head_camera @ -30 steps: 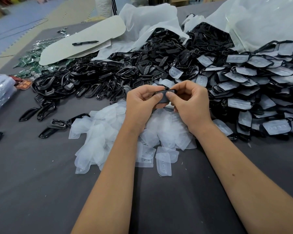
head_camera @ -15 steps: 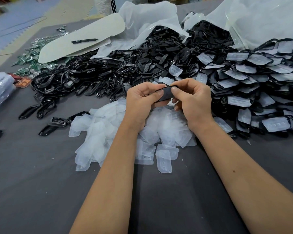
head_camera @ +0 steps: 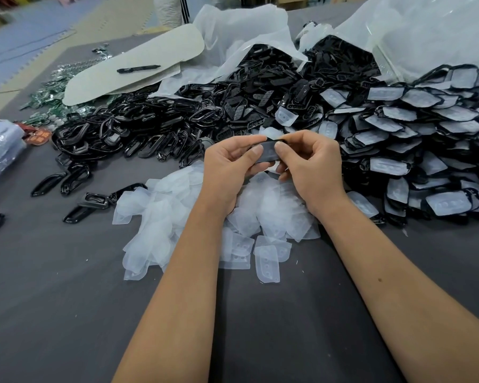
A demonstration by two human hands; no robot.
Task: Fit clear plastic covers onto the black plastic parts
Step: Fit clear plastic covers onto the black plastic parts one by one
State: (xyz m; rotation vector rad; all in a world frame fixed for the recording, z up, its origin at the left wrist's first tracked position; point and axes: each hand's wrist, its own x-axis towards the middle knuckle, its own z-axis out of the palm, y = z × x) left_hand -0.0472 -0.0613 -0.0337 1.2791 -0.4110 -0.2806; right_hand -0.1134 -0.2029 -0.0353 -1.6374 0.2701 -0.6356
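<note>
Black plastic part (head_camera: 266, 153) pinched between left hand (head_camera: 230, 167) and right hand (head_camera: 310, 167), fingers curled around it, above clear covers (head_camera: 161, 217) heaped on grey surface (head_camera: 53, 299)

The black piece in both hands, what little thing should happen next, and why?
Probably press the thumbs down to seat the clear cover. Both the left hand and right hand pinch the black part, and finished pieces piled on the right all wear covers.

Counts on my grey table

I see two bare hands (head_camera: 271, 167), one slim black pen (head_camera: 138, 69), and heaps of black plastic parts (head_camera: 155, 131) and clear plastic covers (head_camera: 161, 217) beyond counting.
</note>
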